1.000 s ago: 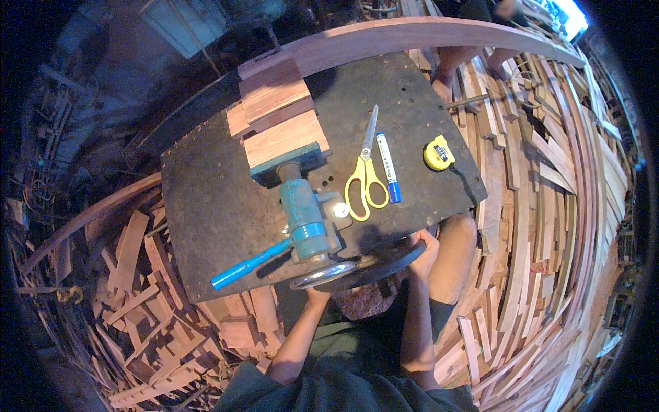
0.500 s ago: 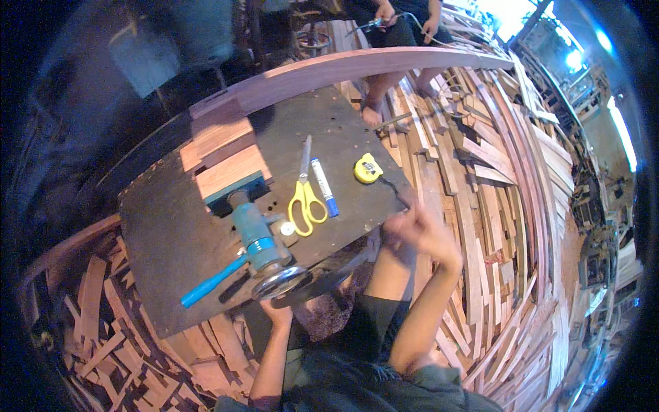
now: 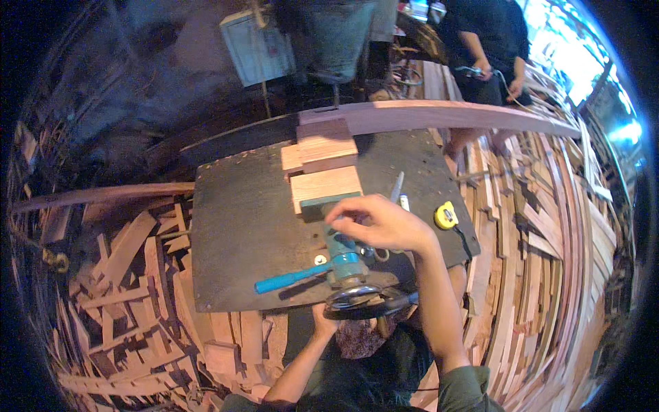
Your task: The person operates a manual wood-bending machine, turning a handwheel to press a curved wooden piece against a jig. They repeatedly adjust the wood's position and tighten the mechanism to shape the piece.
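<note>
Works at a dark desk point(image 3: 240, 254) with the left hand point(image 3: 326, 321) low at its near edge, beside a chrome handwheel point(image 3: 352, 293), with the grip tucked out of sight; cannot tell how tightly closed, or on what. Has a blue clamp point(image 3: 343, 259) rising behind that wheel, with a blue handle point(image 3: 288, 279) slanting out to the left. Sits amid offcuts point(image 3: 130, 302) heaped at left and wood strips point(image 3: 508, 295) spread at right. Extends the bare right hand point(image 3: 381, 223) over the clamp, with fingers point(image 3: 347, 204) loosely bent and nothing visible between them; cannot tell about contact below. Hides most of the scissors point(image 3: 397, 187) behind that hand, with the blade showing next to a white marker point(image 3: 404, 202). Has a yellow tape measure point(image 3: 446, 216) farther right. Faces, beyond the clamp, a blue plate point(image 3: 322, 202) against a pale wood block point(image 3: 326, 184), then a second wood block point(image 3: 326, 143) near a long curved board point(image 3: 425, 113) along the far edge. Shares the shop with a co-worker point(image 3: 487, 27) past the board, upper right.
</note>
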The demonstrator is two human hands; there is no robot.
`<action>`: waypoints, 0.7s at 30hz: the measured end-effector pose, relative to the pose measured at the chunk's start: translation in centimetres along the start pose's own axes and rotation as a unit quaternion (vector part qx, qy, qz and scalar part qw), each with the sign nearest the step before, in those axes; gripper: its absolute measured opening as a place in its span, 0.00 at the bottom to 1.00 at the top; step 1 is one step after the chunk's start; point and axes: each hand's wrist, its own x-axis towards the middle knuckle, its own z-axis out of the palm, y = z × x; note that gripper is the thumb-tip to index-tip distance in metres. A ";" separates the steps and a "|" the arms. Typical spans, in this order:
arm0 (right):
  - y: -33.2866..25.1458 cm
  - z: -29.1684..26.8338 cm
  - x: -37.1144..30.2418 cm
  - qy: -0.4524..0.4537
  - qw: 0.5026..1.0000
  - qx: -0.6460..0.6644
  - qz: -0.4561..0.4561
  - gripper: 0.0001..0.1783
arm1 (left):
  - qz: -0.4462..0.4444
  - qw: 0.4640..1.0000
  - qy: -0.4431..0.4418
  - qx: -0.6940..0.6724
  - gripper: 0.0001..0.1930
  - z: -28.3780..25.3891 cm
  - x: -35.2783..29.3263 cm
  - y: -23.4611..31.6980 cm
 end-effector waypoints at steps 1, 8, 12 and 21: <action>0.2 0.5 -0.2 0.014 1.000 -0.012 0.016 0.13 | 0.005 1.000 -0.018 -0.006 0.08 -0.2 0.1 0.2; -2.3 4.1 -0.2 0.019 0.989 -0.092 -0.117 0.23 | -0.076 0.995 -0.068 0.010 0.11 -0.9 -1.0 -3.3; -4.0 8.0 0.8 -0.032 0.977 -0.089 -0.191 0.29 | -0.079 0.970 -0.202 0.110 0.13 -4.9 0.0 7.9; -6.2 5.6 -2.5 0.176 0.981 0.052 -0.057 0.19 | 0.118 0.815 0.297 -0.483 0.24 -15.0 7.4 17.6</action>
